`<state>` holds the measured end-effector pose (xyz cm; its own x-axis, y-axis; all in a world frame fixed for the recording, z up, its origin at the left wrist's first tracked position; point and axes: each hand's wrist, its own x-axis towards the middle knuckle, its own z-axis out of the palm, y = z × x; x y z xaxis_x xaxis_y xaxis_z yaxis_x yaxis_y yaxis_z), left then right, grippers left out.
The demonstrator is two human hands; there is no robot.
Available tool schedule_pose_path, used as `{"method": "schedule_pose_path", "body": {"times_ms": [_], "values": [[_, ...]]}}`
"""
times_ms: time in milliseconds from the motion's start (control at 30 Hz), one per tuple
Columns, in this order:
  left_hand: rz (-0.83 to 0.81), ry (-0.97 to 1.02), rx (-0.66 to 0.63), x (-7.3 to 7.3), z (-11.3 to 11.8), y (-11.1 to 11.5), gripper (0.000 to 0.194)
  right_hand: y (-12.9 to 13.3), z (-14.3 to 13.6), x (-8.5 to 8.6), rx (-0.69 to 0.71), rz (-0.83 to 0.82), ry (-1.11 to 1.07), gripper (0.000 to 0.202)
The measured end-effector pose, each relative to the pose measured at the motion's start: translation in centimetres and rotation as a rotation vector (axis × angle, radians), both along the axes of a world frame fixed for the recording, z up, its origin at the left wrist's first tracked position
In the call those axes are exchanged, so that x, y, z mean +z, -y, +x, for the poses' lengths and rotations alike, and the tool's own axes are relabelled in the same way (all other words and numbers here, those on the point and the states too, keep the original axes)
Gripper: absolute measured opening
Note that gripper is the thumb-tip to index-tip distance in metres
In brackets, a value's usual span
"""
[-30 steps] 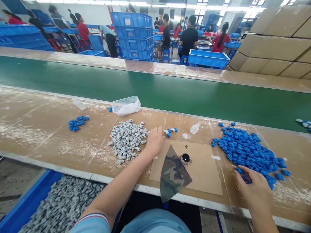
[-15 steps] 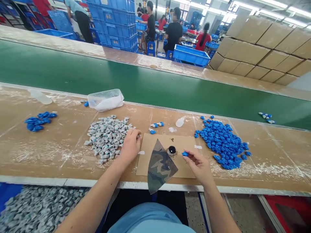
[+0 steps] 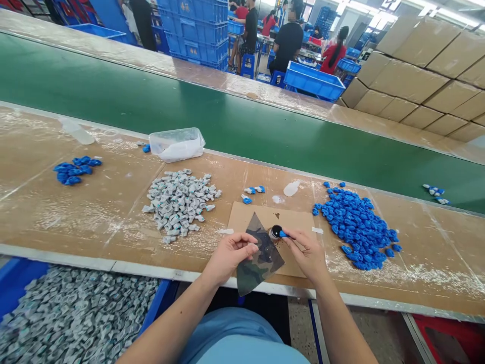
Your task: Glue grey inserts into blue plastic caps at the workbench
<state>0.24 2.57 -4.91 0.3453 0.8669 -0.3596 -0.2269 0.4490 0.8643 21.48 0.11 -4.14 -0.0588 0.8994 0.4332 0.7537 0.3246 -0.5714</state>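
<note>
My right hand (image 3: 307, 254) pinches a small blue piece (image 3: 283, 234), its tip at the mouth of a small jar of black liquid (image 3: 276, 231). My left hand (image 3: 232, 255) is closed, thumb against fingers, on a small grey-white piece (image 3: 251, 245) mostly hidden by the fingertips. It hovers over the left edge of a camouflage-patterned cloth piece (image 3: 261, 263), which lies on a cardboard sheet (image 3: 297, 268) and sticks out past the table's front edge. A pile of grey pieces (image 3: 182, 202) lies to the left, and a pile of blue pieces (image 3: 356, 225) to the right.
Behind the cardboard lie several blue-and-white pieces (image 3: 248, 191) and a small translucent bottle (image 3: 291, 188). A clear plastic tub (image 3: 177, 145) stands near the green conveyor belt (image 3: 242, 121). More blue pieces (image 3: 74, 170) lie far left. Below the table, a blue crate (image 3: 161, 306) holds grey pieces.
My left hand has moved right, from the grey pile to the camouflage cloth, with a grey piece. My right hand has brought the blue piece left to the jar. The view has shifted slightly.
</note>
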Motion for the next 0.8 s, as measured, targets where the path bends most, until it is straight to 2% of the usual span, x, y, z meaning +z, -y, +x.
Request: {"method": "schedule_pose_path", "body": {"times_ms": [200, 400, 633, 800], "values": [[-0.062, 0.082, -0.014, 0.0, 0.0, 0.3, 0.039, 0.0, 0.0, 0.1, 0.021, 0.049, 0.036, 0.023], [0.035, 0.023, 0.006, -0.9, 0.2, 0.4, 0.031, 0.2, 0.2, 0.6, 0.030, 0.052, 0.063, 0.024], [0.049, 0.053, -0.008, -1.4, 0.6, 0.9, 0.031, 1.7, -1.4, 1.4, 0.074, -0.075, -0.160, 0.022], [0.088, 0.070, -0.048, -1.4, 0.9, 1.2, 0.031, 2.2, -3.1, 1.0, 0.150, -0.119, -0.243, 0.019]]}}
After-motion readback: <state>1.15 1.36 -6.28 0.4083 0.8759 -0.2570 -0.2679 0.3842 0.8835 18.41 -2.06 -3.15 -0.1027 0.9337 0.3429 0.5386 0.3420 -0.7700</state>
